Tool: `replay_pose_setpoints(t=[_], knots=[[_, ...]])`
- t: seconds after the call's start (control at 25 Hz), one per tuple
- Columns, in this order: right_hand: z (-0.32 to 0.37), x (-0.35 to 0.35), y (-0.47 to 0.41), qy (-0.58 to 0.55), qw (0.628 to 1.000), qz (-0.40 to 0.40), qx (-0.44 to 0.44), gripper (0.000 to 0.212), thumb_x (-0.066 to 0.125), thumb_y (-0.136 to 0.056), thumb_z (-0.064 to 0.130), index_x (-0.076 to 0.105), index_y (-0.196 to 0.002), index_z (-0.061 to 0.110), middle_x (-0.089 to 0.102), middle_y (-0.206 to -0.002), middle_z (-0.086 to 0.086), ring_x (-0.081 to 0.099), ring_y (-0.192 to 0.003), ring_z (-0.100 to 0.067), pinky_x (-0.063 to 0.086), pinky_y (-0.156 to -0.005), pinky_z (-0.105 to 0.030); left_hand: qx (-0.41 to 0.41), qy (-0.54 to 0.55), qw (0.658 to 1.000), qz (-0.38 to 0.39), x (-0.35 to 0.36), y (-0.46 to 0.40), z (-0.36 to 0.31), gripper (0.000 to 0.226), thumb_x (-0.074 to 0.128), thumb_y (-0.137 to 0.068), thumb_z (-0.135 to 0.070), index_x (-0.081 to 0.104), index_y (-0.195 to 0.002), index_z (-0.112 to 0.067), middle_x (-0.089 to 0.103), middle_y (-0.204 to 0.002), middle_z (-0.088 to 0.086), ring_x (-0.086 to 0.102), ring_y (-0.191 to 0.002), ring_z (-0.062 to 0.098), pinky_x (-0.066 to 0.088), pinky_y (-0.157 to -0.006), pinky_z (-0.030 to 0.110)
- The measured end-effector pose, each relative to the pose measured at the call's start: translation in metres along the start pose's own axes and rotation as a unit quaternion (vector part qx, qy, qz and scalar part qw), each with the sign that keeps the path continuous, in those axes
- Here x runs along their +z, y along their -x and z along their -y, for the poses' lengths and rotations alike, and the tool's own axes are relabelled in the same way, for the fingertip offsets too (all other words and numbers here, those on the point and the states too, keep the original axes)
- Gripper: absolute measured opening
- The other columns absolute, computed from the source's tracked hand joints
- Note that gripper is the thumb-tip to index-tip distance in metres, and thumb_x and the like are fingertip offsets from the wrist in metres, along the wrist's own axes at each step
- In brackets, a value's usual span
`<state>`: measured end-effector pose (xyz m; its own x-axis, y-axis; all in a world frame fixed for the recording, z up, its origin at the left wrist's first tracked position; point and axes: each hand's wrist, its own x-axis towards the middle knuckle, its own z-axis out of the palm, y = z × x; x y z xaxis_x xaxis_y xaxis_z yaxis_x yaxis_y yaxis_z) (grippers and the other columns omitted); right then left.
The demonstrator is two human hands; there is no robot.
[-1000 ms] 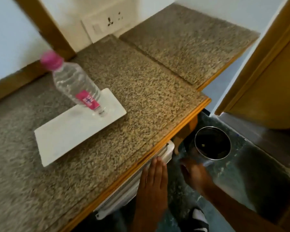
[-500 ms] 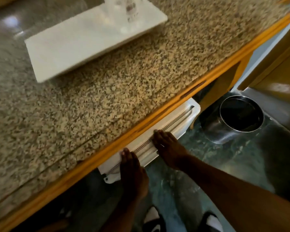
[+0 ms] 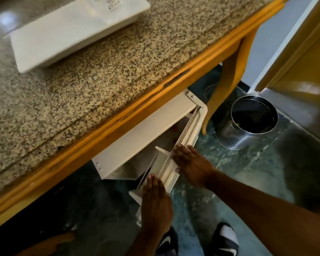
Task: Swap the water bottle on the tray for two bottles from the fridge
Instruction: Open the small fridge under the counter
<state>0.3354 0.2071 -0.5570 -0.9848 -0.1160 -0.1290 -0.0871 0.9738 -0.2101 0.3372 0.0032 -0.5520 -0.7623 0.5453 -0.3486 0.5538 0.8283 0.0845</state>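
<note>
A small white fridge (image 3: 137, 137) sits under the granite counter (image 3: 118, 61). Its door (image 3: 185, 143), hinged at the right, stands partly open. My right hand (image 3: 190, 163) grips the door's top edge with its fingers over the rim. My left hand (image 3: 155, 202) rests flat on the door's free end, fingers together. The white tray (image 3: 63, 30) lies on the counter at the top left. Only the base of the water bottle (image 3: 109, 4) shows at the frame's top edge. The fridge's inside is dark; something red (image 3: 175, 128) shows faintly.
A steel mesh bin (image 3: 248, 122) stands on the green marble floor to the right of the fridge. A curved wooden counter leg (image 3: 227, 71) stands between them. A wooden door (image 3: 303, 52) is at the far right. My shoes (image 3: 224, 239) are below.
The fridge door has swung out from shut to partly open, with both hands on it. The view has dropped, so the bottle is nearly out of the frame.
</note>
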Motion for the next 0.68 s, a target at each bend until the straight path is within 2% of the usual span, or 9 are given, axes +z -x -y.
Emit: replay_pose_setpoints(t=[0.08,0.2,0.28,0.36,0.52,0.6,0.68], knots=[[-0.004,0.005,0.028,-0.004,1.0,0.007,0.029,0.056,0.04,-0.096,0.042,0.047,-0.138,0.006,0.038,-0.149,-0.019,0.026,-0.141,-0.036,0.015,-0.113,-0.052,0.042,-0.006,0.999,-0.001,0.0,0.011,-0.016,0.059,0.031,-0.09,-0.033,0.052,-0.133,0.002,0.048,-0.144,0.023,0.042,-0.137,0.036,0.02,-0.12,0.046],[-0.01,0.012,0.07,-0.031,0.995,0.016,0.095,0.061,0.033,-0.095,0.047,0.048,-0.136,0.005,0.036,-0.15,-0.02,0.025,-0.141,-0.036,0.017,-0.112,-0.055,0.092,-0.02,0.995,-0.029,-0.003,0.008,-0.038,0.058,0.033,-0.09,-0.031,0.051,-0.134,0.002,0.048,-0.144,0.022,0.043,-0.136,0.036,0.012,-0.12,0.044],[-0.018,0.017,0.098,-0.063,0.987,0.013,0.147,0.061,0.036,-0.094,0.047,0.045,-0.139,0.007,0.029,-0.153,-0.02,0.02,-0.142,-0.038,0.025,-0.112,-0.058,0.112,-0.012,0.992,-0.053,-0.005,-0.005,-0.052,0.056,0.031,-0.092,-0.029,0.049,-0.135,0.003,0.046,-0.145,0.023,0.041,-0.137,0.038,0.012,-0.119,0.044],[-0.03,0.019,0.124,-0.095,0.976,0.007,0.197,0.058,0.046,-0.09,0.041,0.046,-0.138,0.008,0.029,-0.153,-0.02,0.026,-0.139,-0.041,0.036,-0.106,-0.057,0.126,-0.005,0.99,-0.068,-0.004,-0.024,-0.066,0.057,0.028,-0.095,-0.03,0.044,-0.138,0.003,0.041,-0.149,0.023,0.036,-0.14,0.037,0.018,-0.121,0.048],[-0.061,0.016,0.158,-0.124,0.948,-0.007,0.295,0.065,0.056,-0.081,0.025,0.041,-0.142,0.011,0.029,-0.151,-0.026,0.04,-0.129,-0.045,0.044,-0.098,-0.053,0.105,-0.025,0.993,-0.041,0.012,-0.07,-0.086,0.059,0.031,-0.097,-0.032,0.028,-0.148,-0.005,0.027,-0.158,0.017,0.019,-0.148,0.03,0.014,-0.121,0.041],[-0.082,0.016,0.169,-0.116,0.933,-0.028,0.34,0.069,0.055,-0.081,0.021,0.034,-0.146,0.016,0.022,-0.156,-0.021,0.036,-0.132,-0.042,0.04,-0.098,-0.055,0.132,-0.062,0.989,0.003,0.035,-0.092,-0.103,0.062,0.039,-0.094,-0.031,0.026,-0.149,-0.006,0.024,-0.159,0.021,0.017,-0.149,0.034,0.014,-0.122,0.045],[-0.1,0.017,0.168,-0.078,0.929,-0.039,0.36,0.069,0.052,-0.084,0.02,0.027,-0.148,0.022,0.012,-0.16,-0.014,0.024,-0.138,-0.04,0.03,-0.105,-0.059,0.186,-0.117,0.974,0.056,0.063,-0.111,-0.116,0.066,0.042,-0.093,-0.03,0.02,-0.15,-0.006,0.018,-0.159,0.025,0.011,-0.149,0.039,0.013,-0.122,0.051]])
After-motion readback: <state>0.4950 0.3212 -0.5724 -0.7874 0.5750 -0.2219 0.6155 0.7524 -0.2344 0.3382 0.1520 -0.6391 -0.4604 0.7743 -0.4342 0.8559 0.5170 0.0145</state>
